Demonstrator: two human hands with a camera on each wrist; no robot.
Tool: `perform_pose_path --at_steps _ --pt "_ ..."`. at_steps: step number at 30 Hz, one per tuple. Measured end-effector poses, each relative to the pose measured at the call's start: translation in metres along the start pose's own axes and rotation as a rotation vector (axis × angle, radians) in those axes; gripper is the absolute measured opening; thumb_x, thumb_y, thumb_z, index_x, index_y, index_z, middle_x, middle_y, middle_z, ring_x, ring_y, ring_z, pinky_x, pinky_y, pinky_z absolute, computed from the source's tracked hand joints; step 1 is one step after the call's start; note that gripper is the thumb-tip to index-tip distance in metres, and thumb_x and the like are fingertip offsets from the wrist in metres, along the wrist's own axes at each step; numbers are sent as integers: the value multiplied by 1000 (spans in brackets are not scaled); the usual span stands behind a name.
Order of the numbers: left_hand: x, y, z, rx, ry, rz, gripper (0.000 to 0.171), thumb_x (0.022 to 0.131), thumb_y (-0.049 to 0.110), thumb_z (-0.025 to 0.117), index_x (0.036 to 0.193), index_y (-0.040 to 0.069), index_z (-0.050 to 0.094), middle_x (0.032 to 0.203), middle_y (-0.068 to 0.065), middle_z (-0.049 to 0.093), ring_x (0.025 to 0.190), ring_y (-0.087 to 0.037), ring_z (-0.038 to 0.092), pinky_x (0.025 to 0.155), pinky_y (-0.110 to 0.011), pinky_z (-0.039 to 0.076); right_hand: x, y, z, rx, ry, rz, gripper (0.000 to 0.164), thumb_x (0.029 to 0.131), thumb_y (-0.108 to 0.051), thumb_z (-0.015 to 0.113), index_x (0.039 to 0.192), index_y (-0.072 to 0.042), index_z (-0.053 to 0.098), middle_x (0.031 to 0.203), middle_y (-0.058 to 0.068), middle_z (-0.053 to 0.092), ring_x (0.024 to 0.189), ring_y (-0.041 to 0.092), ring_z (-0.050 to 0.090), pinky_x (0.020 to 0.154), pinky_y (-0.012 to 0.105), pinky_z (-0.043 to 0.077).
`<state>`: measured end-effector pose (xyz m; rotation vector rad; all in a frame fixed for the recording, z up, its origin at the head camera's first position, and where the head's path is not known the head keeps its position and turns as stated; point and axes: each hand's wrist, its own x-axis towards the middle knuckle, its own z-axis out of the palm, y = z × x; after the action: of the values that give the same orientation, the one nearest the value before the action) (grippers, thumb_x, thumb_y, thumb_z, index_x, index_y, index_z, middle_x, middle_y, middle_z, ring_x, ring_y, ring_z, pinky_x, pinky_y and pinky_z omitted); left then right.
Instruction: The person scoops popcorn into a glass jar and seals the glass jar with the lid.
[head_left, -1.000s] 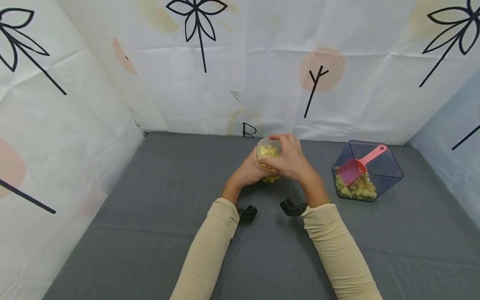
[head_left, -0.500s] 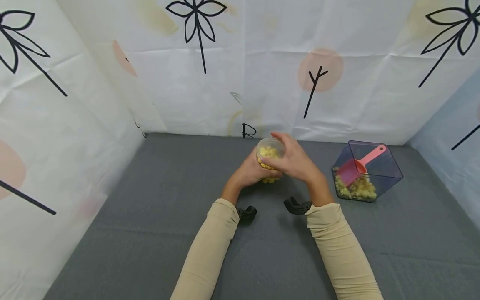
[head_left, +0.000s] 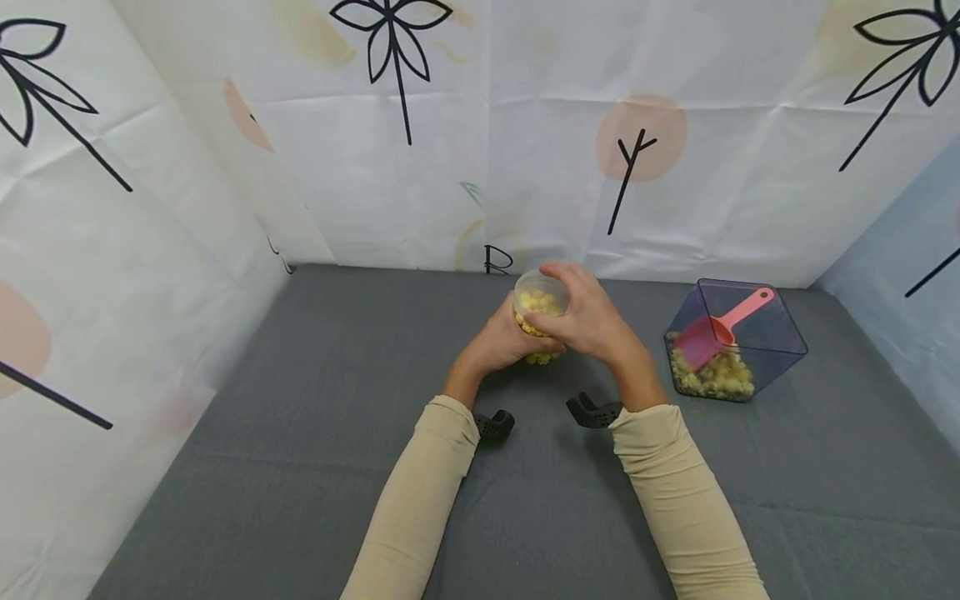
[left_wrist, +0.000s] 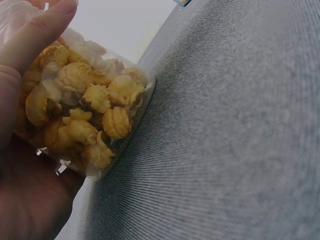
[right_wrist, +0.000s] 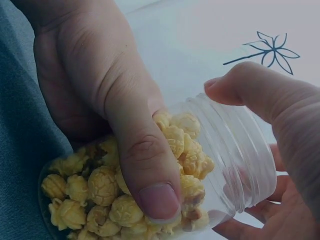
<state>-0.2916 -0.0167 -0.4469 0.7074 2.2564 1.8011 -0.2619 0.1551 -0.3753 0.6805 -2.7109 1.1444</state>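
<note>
A clear plastic jar [head_left: 542, 298] of yellow popcorn stands on the grey cloth, near the back wall. My left hand [head_left: 504, 340] grips its body low down, the thumb lying across the popcorn-filled side in the right wrist view. At the jar's ridged, translucent top, my right hand [head_left: 588, 317] holds the rim between its thumb [right_wrist: 240, 90] and its fingers, which are partly hidden behind the plastic. Whether a see-through lid sits on that top is hard to tell. Caramel-coloured popcorn [left_wrist: 80, 110] shows through the jar wall in the left wrist view.
To the right stands a tinted purple square container [head_left: 780, 354], with popcorn at its bottom and a pink scoop [head_left: 738, 317] leaning inside. Patterned white sheets form the back wall [head_left: 540, 167] and sides. Grey cloth [head_left: 360, 367] covers the table.
My right hand has turned slightly at the jar's top, its wrist and forearm shifting a little to the right. The left hand and the jar have stayed in place.
</note>
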Motion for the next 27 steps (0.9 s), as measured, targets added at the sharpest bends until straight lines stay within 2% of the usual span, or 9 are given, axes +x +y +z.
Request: perform_pose_path --at_steps 5,10,20,27 --pt "0 1 0 26 14 -7 91 77 20 91 146 22 33 131 -3 55 113 -19 58 95 -35 53 0 -1 0 -6 -24 -13 73 89 -28 77 149 0 47 154 22 43 140 39 41 110 58 40" --pt "2 1 0 16 2 -17 93 76 17 91 148 20 32 134 -6 54 115 -20 57 96 -33 51 0 0 -1 4 -73 -1 75 92 -29 75 153 0 42 157 21 38 140 38 41 112 58 40" --pt "1 1 -2 -13 -12 -33 94 81 16 86 153 20 27 139 -8 51 119 -22 56 97 -37 53 -1 1 -3 5 -177 -27 72 101 -27 63 159 0 30 165 20 21 151 40 24 118 61 31" --pt "1 1 0 -7 3 -1 87 80 16 88 148 20 34 134 -6 55 116 -21 59 97 -36 53 -1 1 -1 40 -181 26 77 100 -27 66 159 3 25 163 24 21 148 41 29 119 58 31"
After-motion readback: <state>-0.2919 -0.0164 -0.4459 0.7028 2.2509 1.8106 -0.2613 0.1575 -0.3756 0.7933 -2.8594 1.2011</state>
